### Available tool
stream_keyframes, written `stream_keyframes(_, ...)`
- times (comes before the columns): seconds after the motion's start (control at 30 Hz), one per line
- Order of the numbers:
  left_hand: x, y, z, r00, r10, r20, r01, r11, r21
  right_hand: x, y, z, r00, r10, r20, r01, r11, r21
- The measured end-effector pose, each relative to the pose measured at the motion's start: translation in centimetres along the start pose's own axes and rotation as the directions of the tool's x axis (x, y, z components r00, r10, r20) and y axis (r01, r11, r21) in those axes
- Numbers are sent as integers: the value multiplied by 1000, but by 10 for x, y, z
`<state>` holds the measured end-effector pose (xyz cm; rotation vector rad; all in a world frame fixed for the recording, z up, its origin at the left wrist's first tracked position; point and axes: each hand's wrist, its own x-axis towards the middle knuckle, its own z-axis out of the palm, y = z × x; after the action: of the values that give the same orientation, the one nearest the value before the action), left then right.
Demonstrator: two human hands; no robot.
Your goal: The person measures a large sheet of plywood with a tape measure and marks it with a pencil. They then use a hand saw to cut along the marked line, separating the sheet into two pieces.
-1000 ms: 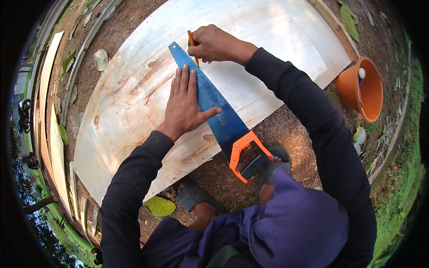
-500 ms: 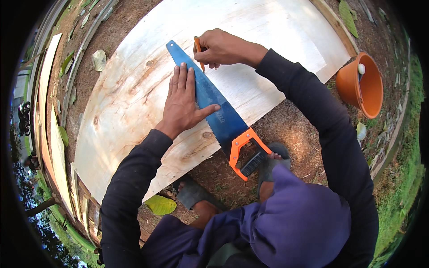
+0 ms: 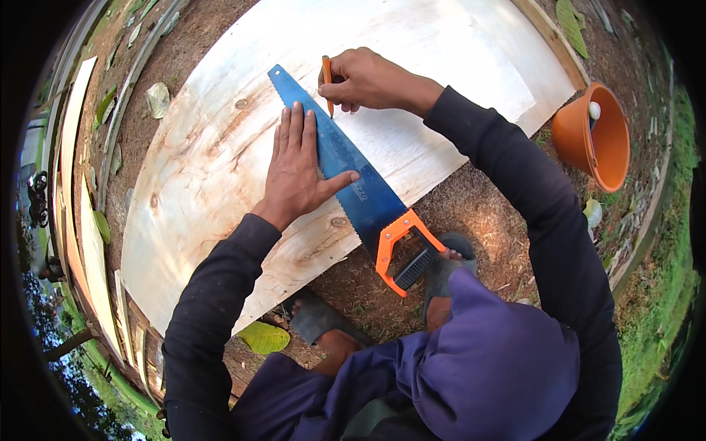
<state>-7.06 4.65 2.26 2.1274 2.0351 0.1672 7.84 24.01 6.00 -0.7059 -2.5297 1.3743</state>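
Observation:
A handsaw with a blue blade and an orange and black handle lies slantwise across a pale plywood sheet. Its handle juts past the sheet's near edge. My left hand presses flat on the blade, fingers stretched forward and thumb out to the right. In my right hand an orange pencil is pinched nearly upright, its tip down at the blade's right, straight edge. Part of the pencil is hidden behind my fingers.
An orange bucket with a white round-ended thing inside tilts at the right. A wooden strip runs along the sheet's far right edge. Long boards lie at the left. My sandalled feet and a yellow-green leaf are below the sheet.
The pencil stands slightly more upright, its tip a little farther left and up along the blade's edge. My left hand stays on the saw; the view has shifted slightly.

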Motion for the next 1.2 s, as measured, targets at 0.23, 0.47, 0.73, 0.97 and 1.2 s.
stream_keyframes(0.23, 0, 0, 0, 1000, -8, -3, 8, 1000, -23, -29, 19, 19, 945, -309, -106, 289, 942, -173)
stream_keyframes(0.47, -4, -3, 3, 999, -3, -36, 3, 1000, -13, -105, 5, 55, 931, 61, -361, 41, 962, 268)
stream_keyframes(0.73, -3, 1, 2, 999, -25, -27, 25, 1000, -19, -219, 0, 91, 843, 378, -382, -165, 858, 487)
stream_keyframes(0.97, -3, 0, 1, 1000, -19, -20, 19, 1000, -11, -244, -10, 109, 813, 425, -398, -144, 809, 569)
stream_keyframes(1.2, -3, -1, 4, 998, 2, -70, -3, 1000, -11, -248, -13, 106, 807, 440, -393, -161, 805, 572)
